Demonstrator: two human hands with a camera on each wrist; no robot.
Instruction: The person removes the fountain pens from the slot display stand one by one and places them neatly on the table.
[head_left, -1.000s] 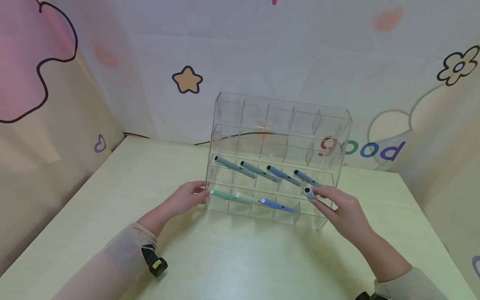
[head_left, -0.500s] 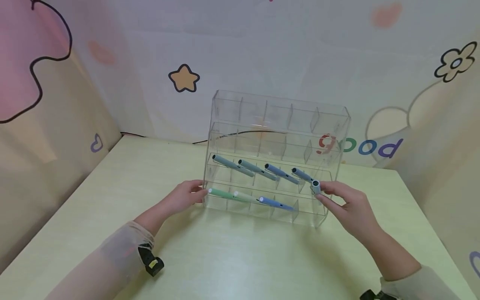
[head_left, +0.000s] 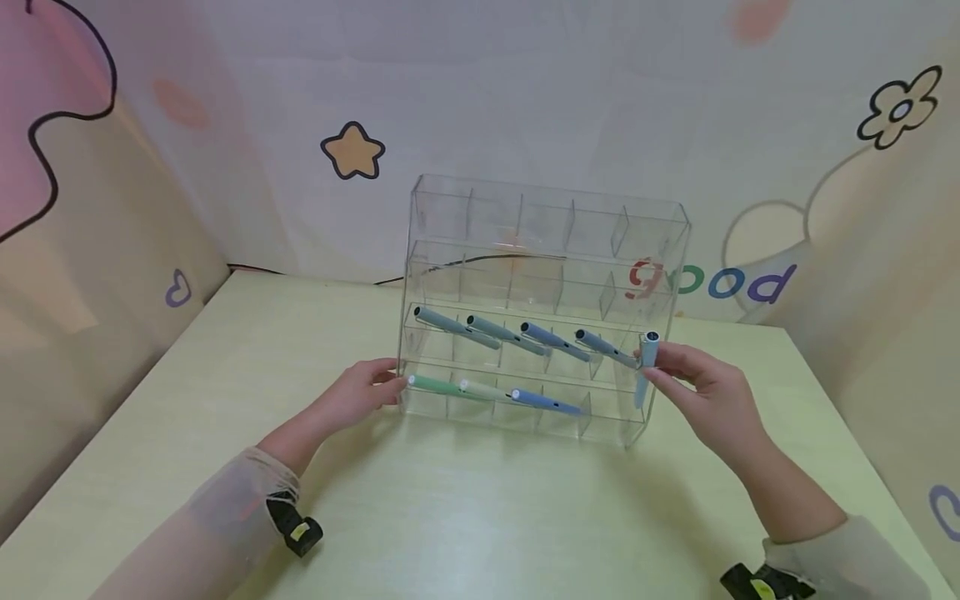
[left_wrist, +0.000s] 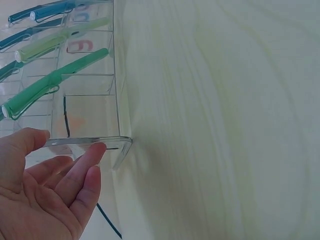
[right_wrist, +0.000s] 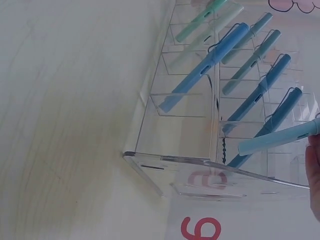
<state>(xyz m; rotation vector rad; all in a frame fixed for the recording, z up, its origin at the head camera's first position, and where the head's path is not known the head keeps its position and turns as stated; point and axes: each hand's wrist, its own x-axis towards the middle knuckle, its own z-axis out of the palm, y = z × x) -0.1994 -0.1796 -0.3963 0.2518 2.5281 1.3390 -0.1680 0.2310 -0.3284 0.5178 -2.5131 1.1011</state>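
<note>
A clear acrylic display rack with stepped rows of compartments stands on the table. My left hand holds its left side panel, thumb on one face and fingers on the other in the left wrist view. Between right thumb and fingers, my right hand pinches a light blue pen, capped end up, at the right end of the second row from the bottom. Four-row slots hold several blue pens in that same row. Below them lie a green pen, a pale green pen and a blue pen.
The pale table extends in front of the rack and to both sides. Behind it hangs a printed cloth with a star, a flower and coloured letters. Black wrist cameras sit on both sleeves.
My right hand has carried the light blue pen up and to the right, and the pen has turned steeper. The left hand stays at the rack's side. The head view has shifted slightly.
</note>
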